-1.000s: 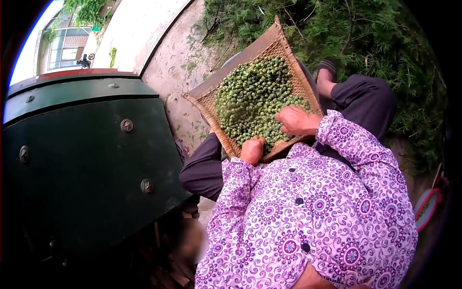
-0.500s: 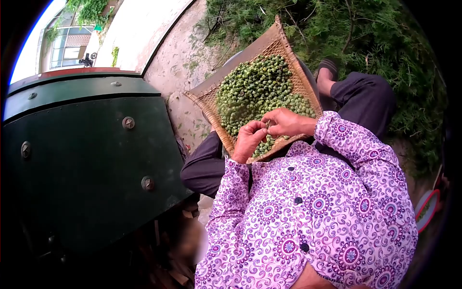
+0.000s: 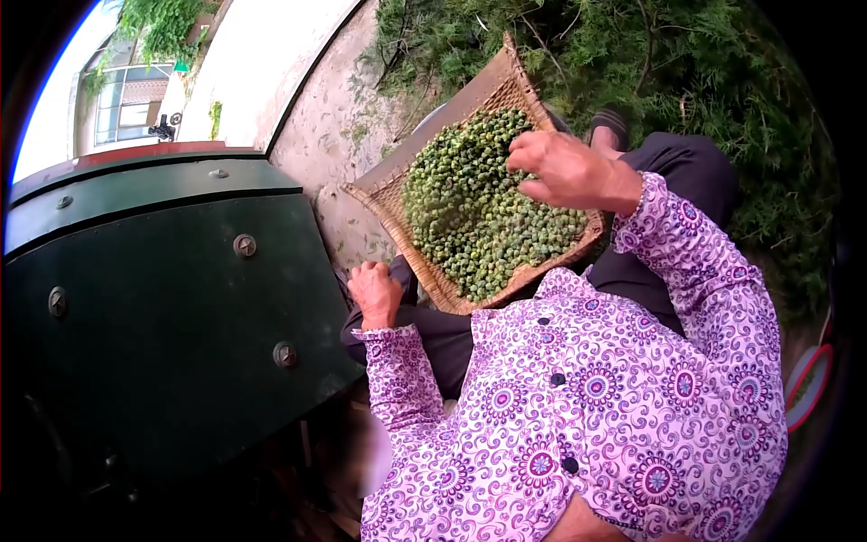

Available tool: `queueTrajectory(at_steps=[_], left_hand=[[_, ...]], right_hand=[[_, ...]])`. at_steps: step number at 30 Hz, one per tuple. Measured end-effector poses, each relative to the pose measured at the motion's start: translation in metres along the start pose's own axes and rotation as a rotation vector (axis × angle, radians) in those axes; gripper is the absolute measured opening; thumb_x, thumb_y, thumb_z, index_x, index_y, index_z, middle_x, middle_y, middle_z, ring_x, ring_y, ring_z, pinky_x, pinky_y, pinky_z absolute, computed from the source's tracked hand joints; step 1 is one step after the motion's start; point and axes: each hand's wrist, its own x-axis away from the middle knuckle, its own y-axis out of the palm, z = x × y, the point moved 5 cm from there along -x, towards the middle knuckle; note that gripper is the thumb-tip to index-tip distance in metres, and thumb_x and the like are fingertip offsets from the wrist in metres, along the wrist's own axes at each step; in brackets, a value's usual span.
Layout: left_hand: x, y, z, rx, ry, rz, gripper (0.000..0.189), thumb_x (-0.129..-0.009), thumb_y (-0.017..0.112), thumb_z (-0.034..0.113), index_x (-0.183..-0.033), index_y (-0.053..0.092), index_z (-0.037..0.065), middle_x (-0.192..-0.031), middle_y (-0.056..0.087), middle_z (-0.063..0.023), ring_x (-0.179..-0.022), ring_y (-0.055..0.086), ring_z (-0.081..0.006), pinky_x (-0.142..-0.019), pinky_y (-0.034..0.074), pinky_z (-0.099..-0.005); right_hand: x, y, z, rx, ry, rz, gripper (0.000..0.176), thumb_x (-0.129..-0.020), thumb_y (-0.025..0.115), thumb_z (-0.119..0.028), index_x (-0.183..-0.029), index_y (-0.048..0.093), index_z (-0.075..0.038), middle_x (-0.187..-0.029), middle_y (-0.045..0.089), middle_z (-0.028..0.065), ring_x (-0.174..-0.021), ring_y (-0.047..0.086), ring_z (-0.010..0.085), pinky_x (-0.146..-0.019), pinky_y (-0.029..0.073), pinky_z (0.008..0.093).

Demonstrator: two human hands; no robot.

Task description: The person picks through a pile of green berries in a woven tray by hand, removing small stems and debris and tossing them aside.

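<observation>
A woven basket tray rests on my lap, filled with small green berries. Over its right side hangs my right hand, thumb and fingers curled toward each other above the berries; whether anything small is between them is hidden. My left hand is off the tray's left edge, above my knee, with its fingers curled in. What it may hold cannot be made out.
At the left stands a dark green panel with round metal studs. Green leafy branches lie beyond and right of the tray. A red-rimmed oval object is at the far right.
My hands, together over the near part of the tray before, have moved apart. The right went up and right over the berries; the left went left, outside the tray.
</observation>
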Motion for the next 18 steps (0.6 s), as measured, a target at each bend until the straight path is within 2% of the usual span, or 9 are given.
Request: queueTrajectory(at_steps=[1,2,5,6,8,10,12,15,18], left_hand=[[-0.002,0.000,0.018,0.153,0.099,0.105,0.019,-0.063,0.061,0.012,-0.079,0.068,0.008,-0.089,0.060,-0.0112,-0.089,0.053,-0.0309,-0.073,0.043,-0.0403],[-0.007,0.016,0.030,0.244,0.170,0.102,0.018,-0.062,0.060,0.011,-0.079,0.066,0.007,-0.092,0.060,-0.0109,-0.088,0.053,-0.0307,-0.074,0.043,-0.0410],[-0.024,0.035,0.084,0.442,0.236,-0.083,0.022,-0.065,0.065,0.015,-0.083,0.064,0.003,-0.094,0.059,-0.0139,-0.092,0.053,-0.0324,-0.080,0.044,-0.0405],[-0.030,0.045,0.096,0.480,0.241,-0.100,0.027,-0.065,0.067,0.016,-0.088,0.064,0.003,-0.095,0.059,-0.0143,-0.092,0.053,-0.0321,-0.081,0.044,-0.0405],[-0.039,0.046,0.125,0.522,0.252,-0.170,0.035,-0.066,0.067,0.017,-0.097,0.062,0.003,-0.100,0.058,-0.0148,-0.094,0.053,-0.0325,-0.082,0.044,-0.0405],[-0.049,0.062,0.149,0.648,0.314,-0.185,0.044,-0.067,0.067,0.019,-0.107,0.057,0.002,-0.108,0.056,-0.0173,-0.100,0.051,-0.0337,-0.086,0.043,-0.0401],[-0.059,0.073,0.169,0.711,0.330,-0.256,0.055,-0.070,0.066,0.021,-0.118,0.050,0.000,-0.121,0.048,-0.0232,-0.110,0.046,-0.0359,-0.093,0.039,-0.0394],[-0.076,0.079,0.189,0.746,0.366,-0.173,0.055,-0.072,0.066,0.022,-0.119,0.049,-0.001,-0.121,0.047,-0.0235,-0.112,0.045,-0.0365,-0.095,0.037,-0.0398],[-0.100,0.080,0.208,0.807,0.346,-0.049,0.043,-0.073,0.065,0.019,-0.110,0.055,-0.001,-0.108,0.056,-0.0190,-0.100,0.054,-0.0321,-0.087,0.043,-0.0377]], right_hand=[[-0.006,-0.011,0.011,0.053,0.058,-0.011,0.019,-0.072,0.058,-0.008,-0.087,0.050,0.000,-0.080,0.053,0.0123,-0.076,0.055,0.0262,-0.071,0.049,0.0366],[-0.002,-0.020,0.019,0.175,-0.166,0.193,0.025,-0.072,0.060,-0.006,-0.093,0.049,0.000,-0.083,0.054,0.0118,-0.078,0.056,0.0259,-0.071,0.049,0.0353],[0.000,-0.045,0.034,0.181,-0.192,0.323,0.033,-0.068,0.065,-0.004,-0.097,0.048,-0.003,-0.082,0.053,0.0111,-0.077,0.056,0.0271,-0.070,0.048,0.0384],[0.001,-0.049,0.035,0.184,-0.187,0.320,0.033,-0.068,0.065,-0.004,-0.097,0.048,-0.003,-0.082,0.053,0.0111,-0.077,0.056,0.0271,-0.070,0.048,0.0384],[0.003,-0.048,0.044,0.178,0.034,0.141,0.034,-0.068,0.064,-0.004,-0.098,0.048,-0.004,-0.082,0.052,0.0122,-0.077,0.055,0.0300,-0.069,0.047,0.0404],[0.000,-0.053,0.036,0.155,0.076,0.118,0.022,-0.069,0.062,-0.006,-0.088,0.051,-0.002,-0.080,0.052,0.0145,-0.076,0.056,0.0316,-0.067,0.046,0.0419],[-0.006,-0.058,0.032,0.140,0.243,-0.058,0.016,-0.070,0.061,-0.008,-0.082,0.052,0.000,-0.078,0.053,0.0156,-0.076,0.057,0.0318,-0.068,0.047,0.0418],[-0.006,-0.066,0.027,0.144,0.289,-0.021,0.013,-0.071,0.060,-0.009,-0.076,0.054,0.001,-0.078,0.054,0.0168,-0.077,0.057,0.0323,-0.070,0.047,0.0416],[-0.005,-0.071,0.033,0.143,0.308,0.002,0.011,-0.072,0.059,-0.008,-0.075,0.055,0.001,-0.078,0.055,0.0172,-0.077,0.057,0.0322,-0.071,0.047,0.0414]])
